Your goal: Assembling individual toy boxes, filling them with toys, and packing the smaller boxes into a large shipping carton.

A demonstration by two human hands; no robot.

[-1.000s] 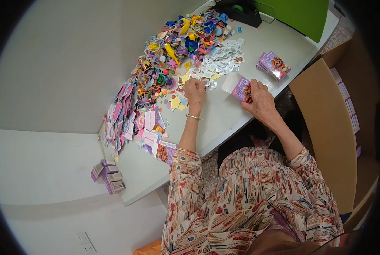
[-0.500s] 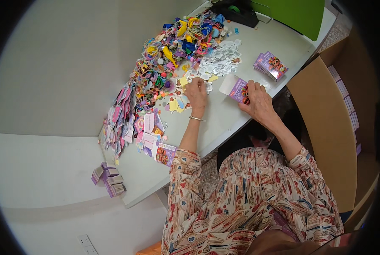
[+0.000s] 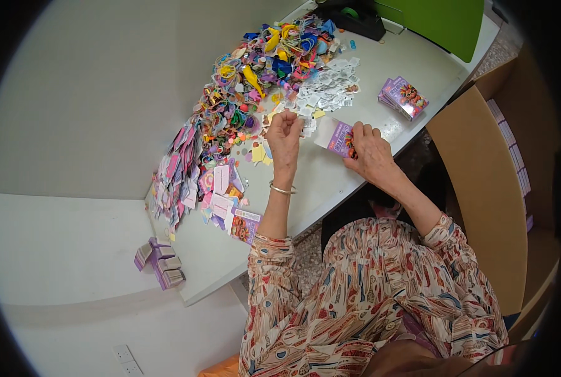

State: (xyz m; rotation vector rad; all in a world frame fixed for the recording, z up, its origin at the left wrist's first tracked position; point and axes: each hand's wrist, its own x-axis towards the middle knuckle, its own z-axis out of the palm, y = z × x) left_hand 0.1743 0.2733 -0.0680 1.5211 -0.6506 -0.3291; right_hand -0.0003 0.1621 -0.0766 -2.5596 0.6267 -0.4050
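Note:
My right hand (image 3: 372, 154) grips a small purple printed box (image 3: 339, 139) near the table's front edge. The box's white end flap stands out toward my left hand (image 3: 284, 141). That hand hovers just left of the flap, thumb and fingers pinched together; whatever is between them is too small to make out. Just beyond it lie a heap of small white printed packets (image 3: 330, 85) and a few yellow paper pieces (image 3: 259, 154). Another purple box (image 3: 244, 226) lies on the table beside my left forearm.
A long heap of colourful small trinkets (image 3: 246, 78) runs along the wall, ending in a pile of pink-purple cards (image 3: 178, 169). Stacked purple boxes (image 3: 406, 97) sit at the right. Grey-and-purple bundles (image 3: 161, 264) are at the left corner. A large cardboard carton (image 3: 481, 207) stands right of the table.
My right hand has brought the purple box a little left, closer to my left hand. My left hand has shifted slightly left, away from the small white packets, with its fingers pinched.

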